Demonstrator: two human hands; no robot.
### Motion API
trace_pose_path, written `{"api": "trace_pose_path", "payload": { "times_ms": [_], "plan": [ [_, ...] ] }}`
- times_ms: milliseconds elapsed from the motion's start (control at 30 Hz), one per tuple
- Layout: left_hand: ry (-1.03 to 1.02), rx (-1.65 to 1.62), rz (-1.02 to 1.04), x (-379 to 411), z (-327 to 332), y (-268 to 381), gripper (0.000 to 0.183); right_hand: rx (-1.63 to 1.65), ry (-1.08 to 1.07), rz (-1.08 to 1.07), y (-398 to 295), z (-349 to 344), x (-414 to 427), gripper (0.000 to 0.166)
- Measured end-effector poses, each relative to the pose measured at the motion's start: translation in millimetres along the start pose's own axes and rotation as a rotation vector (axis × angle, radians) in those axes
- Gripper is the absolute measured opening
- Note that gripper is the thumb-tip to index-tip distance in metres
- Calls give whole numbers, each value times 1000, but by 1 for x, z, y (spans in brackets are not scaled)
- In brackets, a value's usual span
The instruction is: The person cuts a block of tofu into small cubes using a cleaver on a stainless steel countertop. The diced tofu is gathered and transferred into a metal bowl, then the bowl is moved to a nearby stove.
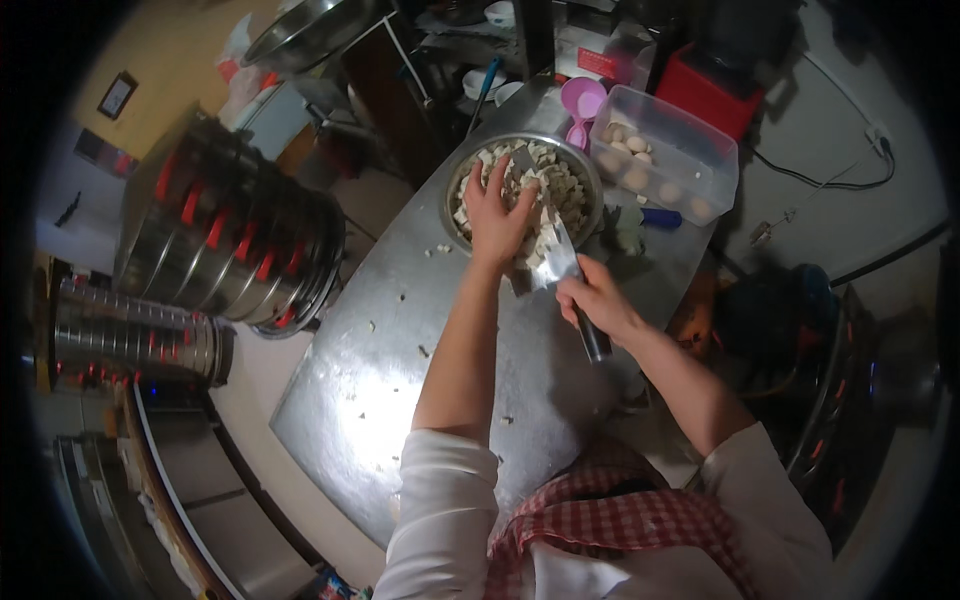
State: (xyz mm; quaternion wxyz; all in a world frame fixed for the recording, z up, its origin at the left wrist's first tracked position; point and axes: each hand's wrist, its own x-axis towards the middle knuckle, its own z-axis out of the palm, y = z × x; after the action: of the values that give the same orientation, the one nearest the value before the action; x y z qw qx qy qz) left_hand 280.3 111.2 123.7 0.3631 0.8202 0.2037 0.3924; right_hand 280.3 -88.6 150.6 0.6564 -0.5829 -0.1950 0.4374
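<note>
A round steel bowl [594, 169] on the metal table holds many small pale cubes [574, 196], possibly tofu or chopped vegetable. Over it, my left hand [499, 214] spreads its fingers among the cubes. A flat grey piece [523, 159], hard to make out, shows beyond those fingertips. My right hand [600, 300] grips the dark handle of a broad-bladed cleaver [562, 259]. Its blade is tilted at the bowl's near right rim, with pale pieces lying on and against it. Part of the bowl's near rim is hidden by my left hand and the blade.
Crumbs dot the steel table [337, 405]. Right of the bowl lie a blue-handled tool [661, 218] and a clear plastic bin [709, 161] of eggs. A pink scoop [583, 97] stands behind. Stacked steamers [232, 240] with red clips rise left of the table.
</note>
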Motion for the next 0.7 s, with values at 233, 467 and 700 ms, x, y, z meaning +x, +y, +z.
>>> {"api": "trace_pose_path", "payload": {
  "times_ms": [233, 467, 700],
  "plan": [
    [-608, 223, 522, 6, 8, -4, 38, 130, 76, 61, -20, -27, 36, 6],
    [-433, 409, 391, 22, 42, -43, 42, -6, 48, 99, -50, -40, -37, 10],
    [-173, 172, 133, 14, -5, -42, 32, -129, 108, 12, -40, -45, -119, 12]
  ]
}}
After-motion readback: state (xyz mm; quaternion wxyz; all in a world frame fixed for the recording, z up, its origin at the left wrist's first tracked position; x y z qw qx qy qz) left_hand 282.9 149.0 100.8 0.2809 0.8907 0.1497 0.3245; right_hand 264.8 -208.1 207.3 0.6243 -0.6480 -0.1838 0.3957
